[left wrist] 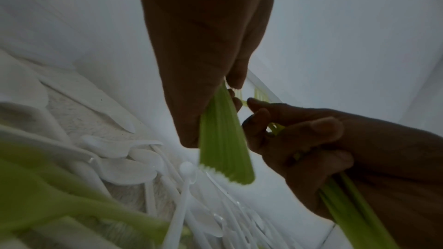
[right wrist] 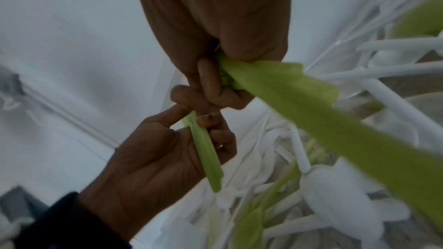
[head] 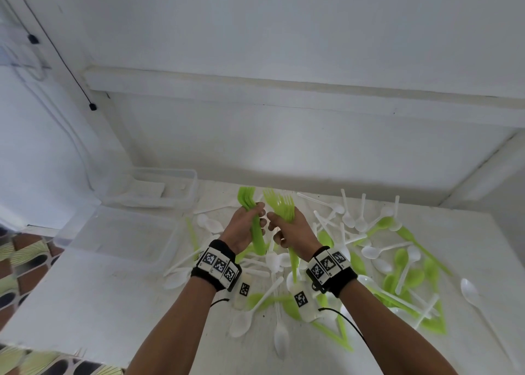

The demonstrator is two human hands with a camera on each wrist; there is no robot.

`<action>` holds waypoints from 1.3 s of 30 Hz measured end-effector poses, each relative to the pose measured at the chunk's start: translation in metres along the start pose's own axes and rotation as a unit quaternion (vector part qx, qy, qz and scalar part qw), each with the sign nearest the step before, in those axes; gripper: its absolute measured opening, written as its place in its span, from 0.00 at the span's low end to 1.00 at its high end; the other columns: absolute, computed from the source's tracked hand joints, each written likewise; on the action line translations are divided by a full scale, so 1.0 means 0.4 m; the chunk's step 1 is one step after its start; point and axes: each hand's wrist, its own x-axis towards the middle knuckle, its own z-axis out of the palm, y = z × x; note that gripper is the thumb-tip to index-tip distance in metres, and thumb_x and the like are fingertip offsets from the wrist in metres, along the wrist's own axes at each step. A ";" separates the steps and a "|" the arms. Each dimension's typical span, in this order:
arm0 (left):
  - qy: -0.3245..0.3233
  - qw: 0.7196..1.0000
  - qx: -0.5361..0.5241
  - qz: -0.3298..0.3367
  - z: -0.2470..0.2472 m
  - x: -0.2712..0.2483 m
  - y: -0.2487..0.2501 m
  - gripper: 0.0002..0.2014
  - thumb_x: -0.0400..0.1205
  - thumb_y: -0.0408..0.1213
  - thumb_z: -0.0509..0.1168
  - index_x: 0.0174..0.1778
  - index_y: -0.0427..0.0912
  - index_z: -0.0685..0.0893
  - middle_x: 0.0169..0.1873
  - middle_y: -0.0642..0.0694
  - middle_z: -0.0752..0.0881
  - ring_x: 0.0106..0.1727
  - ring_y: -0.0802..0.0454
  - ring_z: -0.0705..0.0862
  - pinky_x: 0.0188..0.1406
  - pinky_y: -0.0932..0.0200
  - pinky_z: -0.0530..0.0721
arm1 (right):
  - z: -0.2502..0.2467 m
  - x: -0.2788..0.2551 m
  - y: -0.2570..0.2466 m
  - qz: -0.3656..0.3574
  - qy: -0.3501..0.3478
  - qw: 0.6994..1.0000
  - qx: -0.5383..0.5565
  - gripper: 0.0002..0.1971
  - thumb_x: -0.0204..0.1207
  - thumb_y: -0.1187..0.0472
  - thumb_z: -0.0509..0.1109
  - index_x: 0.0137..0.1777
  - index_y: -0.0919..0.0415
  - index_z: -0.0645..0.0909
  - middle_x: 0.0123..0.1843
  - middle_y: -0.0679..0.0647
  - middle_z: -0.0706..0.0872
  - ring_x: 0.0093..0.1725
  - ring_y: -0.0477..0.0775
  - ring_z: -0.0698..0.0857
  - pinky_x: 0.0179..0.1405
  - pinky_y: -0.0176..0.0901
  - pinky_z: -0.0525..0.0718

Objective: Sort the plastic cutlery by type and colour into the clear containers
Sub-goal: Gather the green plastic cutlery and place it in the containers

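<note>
Above the pile, my left hand (head: 245,227) grips a tight stack of green forks (head: 246,200), tines up. Close beside it, fingers almost touching, my right hand (head: 295,229) grips a second, fanned bunch of green forks (head: 279,204). In the left wrist view my left hand (left wrist: 206,48) holds the stack's handles (left wrist: 224,143), with my right hand (left wrist: 318,139) opposite. In the right wrist view my right hand (right wrist: 215,26) clasps its bunch (right wrist: 311,113) and my left hand (right wrist: 153,162) holds its stack (right wrist: 206,156). Two clear containers (head: 119,232) (head: 170,187) stand at the left.
White spoons (head: 372,251), green spoons (head: 383,224) and other white and green cutlery lie jumbled across the white table (head: 85,303) under and right of my hands. A white wall (head: 284,136) rises behind. The table's left edge drops to a patterned floor (head: 22,261).
</note>
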 end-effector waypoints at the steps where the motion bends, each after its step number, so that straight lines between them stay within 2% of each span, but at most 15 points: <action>1: -0.002 1.000 0.003 0.001 -0.001 -0.002 0.004 0.11 0.85 0.45 0.70 0.49 0.41 0.79 0.35 0.49 0.79 0.32 0.53 0.77 0.33 0.56 0.76 | -0.003 -0.002 -0.005 0.000 -0.008 1.000 0.023 0.11 0.81 0.56 0.76 0.53 0.63 0.81 0.38 0.56 0.87 0.24 0.53 0.79 0.21 0.38 0.69; 3: -0.022 1.000 0.008 0.009 -0.001 -0.005 0.011 0.14 0.82 0.48 0.73 0.52 0.40 0.81 0.37 0.49 0.81 0.34 0.51 0.80 0.37 0.54 0.78 | -0.008 -0.008 -0.014 0.003 -0.035 0.999 0.040 0.09 0.79 0.59 0.78 0.49 0.64 0.84 0.40 0.59 0.89 0.26 0.53 0.80 0.22 0.39 0.70; 5: -0.053 0.998 -0.011 0.015 0.006 -0.009 0.018 0.13 0.83 0.42 0.72 0.56 0.36 0.83 0.43 0.41 0.86 0.42 0.46 0.86 0.45 0.51 0.85 | -0.011 -0.012 -0.018 0.015 -0.054 0.997 0.060 0.09 0.78 0.60 0.80 0.45 0.65 0.84 0.42 0.62 0.90 0.26 0.51 0.81 0.22 0.38 0.74; 7: -0.061 0.997 -0.047 0.008 0.013 -0.010 0.021 0.09 0.83 0.36 0.72 0.54 0.34 0.84 0.43 0.36 0.88 0.44 0.43 0.89 0.48 0.50 0.89 | -0.014 -0.015 -0.020 0.052 -0.058 0.991 0.107 0.09 0.76 0.62 0.81 0.46 0.64 0.83 0.44 0.64 0.90 0.28 0.51 0.83 0.24 0.36 0.79; 10: -0.015 0.997 -0.076 0.003 0.013 -0.005 0.012 0.09 0.81 0.37 0.74 0.42 0.41 0.81 0.27 0.45 0.79 0.31 0.51 0.83 0.38 0.54 0.87 | -0.016 -0.018 -0.017 0.051 -0.044 0.988 0.142 0.10 0.73 0.63 0.83 0.48 0.64 0.84 0.45 0.65 0.90 0.35 0.57 0.88 0.34 0.42 0.87; 12: 0.028 0.998 -0.064 0.003 0.009 0.001 0.004 0.11 0.78 0.40 0.76 0.39 0.44 0.79 0.26 0.50 0.73 0.25 0.56 0.75 0.30 0.59 0.79 | -0.015 -0.021 -0.008 -0.001 0.005 0.994 0.111 0.10 0.73 0.65 0.83 0.49 0.66 0.86 0.42 0.64 0.91 0.37 0.61 0.90 0.38 0.46 0.89; 15: 0.055 0.997 -0.059 0.014 0.008 0.000 -0.001 0.10 0.81 0.37 0.75 0.40 0.44 0.79 0.28 0.51 0.72 0.25 0.57 0.72 0.27 0.60 0.74 | 0.000 -0.027 0.005 -0.080 0.084 0.993 0.029 0.06 0.74 0.67 0.81 0.48 0.67 0.88 0.38 0.63 0.92 0.35 0.62 0.91 0.38 0.50 0.91; 18: 0.054 0.997 -0.062 0.006 0.023 -0.002 0.005 0.11 0.83 0.42 0.73 0.41 0.42 0.79 0.29 0.49 0.75 0.28 0.54 0.76 0.30 0.56 0.77 | 0.017 -0.028 0.011 -0.122 0.126 0.985 -0.002 0.02 0.78 0.65 0.78 0.46 0.65 0.90 0.37 0.60 0.92 0.35 0.62 0.92 0.40 0.53 0.93; 23: 0.009 0.997 -0.078 -0.012 0.029 0.000 0.008 0.14 0.90 0.44 0.60 0.43 0.37 0.77 0.32 0.42 0.78 0.35 0.45 0.81 0.43 0.44 0.85 | 0.036 -0.022 0.002 -0.137 0.140 0.980 -0.019 0.08 0.81 0.63 0.75 0.40 0.56 0.91 0.36 0.54 0.93 0.35 0.57 0.93 0.39 0.52 0.93; 26: -0.009 0.999 -0.046 0.004 0.031 -0.006 0.013 0.09 0.92 0.38 0.56 0.54 0.36 0.77 0.35 0.43 0.79 0.35 0.48 0.86 0.35 0.47 0.87 | 0.035 -0.019 0.008 -0.129 0.143 0.980 -0.038 0.05 0.79 0.62 0.78 0.41 0.58 0.92 0.36 0.53 0.93 0.36 0.55 0.93 0.39 0.55 0.94; 29: -0.010 0.999 -0.032 0.002 0.039 -0.010 0.017 0.09 0.92 0.36 0.56 0.56 0.35 0.79 0.37 0.44 0.85 0.37 0.51 0.91 0.32 0.50 0.88 | 0.037 -0.017 0.020 -0.112 0.157 0.981 -0.023 0.04 0.76 0.59 0.80 0.41 0.56 0.92 0.35 0.54 0.92 0.36 0.57 0.92 0.40 0.56 0.94; 31: -0.003 0.999 -0.036 0.002 0.039 -0.002 0.008 0.09 0.92 0.34 0.57 0.56 0.35 0.81 0.41 0.43 0.87 0.42 0.51 0.92 0.36 0.52 0.89 | 0.038 -0.013 0.027 -0.139 0.177 0.971 -0.079 0.06 0.77 0.57 0.79 0.39 0.54 0.91 0.33 0.51 0.91 0.35 0.51 0.90 0.41 0.47 0.91; 33: 0.003 0.999 -0.041 0.004 0.041 0.005 -0.001 0.10 0.91 0.34 0.58 0.58 0.33 0.82 0.49 0.37 0.89 0.52 0.47 0.91 0.50 0.50 0.90 | 0.042 -0.012 0.030 -0.177 0.198 0.954 -0.140 0.08 0.79 0.56 0.76 0.38 0.55 0.88 0.31 0.50 0.88 0.33 0.46 0.85 0.38 0.38 0.82; 35: 0.007 0.999 -0.036 0.009 0.044 0.010 -0.012 0.11 0.91 0.35 0.58 0.60 0.32 0.82 0.55 0.33 0.87 0.58 0.43 0.88 0.65 0.46 0.85 | 0.047 -0.010 0.035 -0.218 0.213 0.935 -0.183 0.09 0.81 0.56 0.74 0.40 0.58 0.84 0.33 0.49 0.85 0.33 0.47 0.82 0.36 0.40 0.79; 39: 0.006 0.999 -0.029 0.036 0.052 0.004 -0.017 0.11 0.91 0.36 0.59 0.63 0.35 0.83 0.52 0.39 0.87 0.55 0.47 0.86 0.63 0.50 0.84 | 0.040 -0.005 0.047 -0.267 0.211 0.911 -0.234 0.09 0.83 0.57 0.72 0.43 0.60 0.82 0.35 0.51 0.83 0.34 0.52 0.80 0.35 0.46 0.79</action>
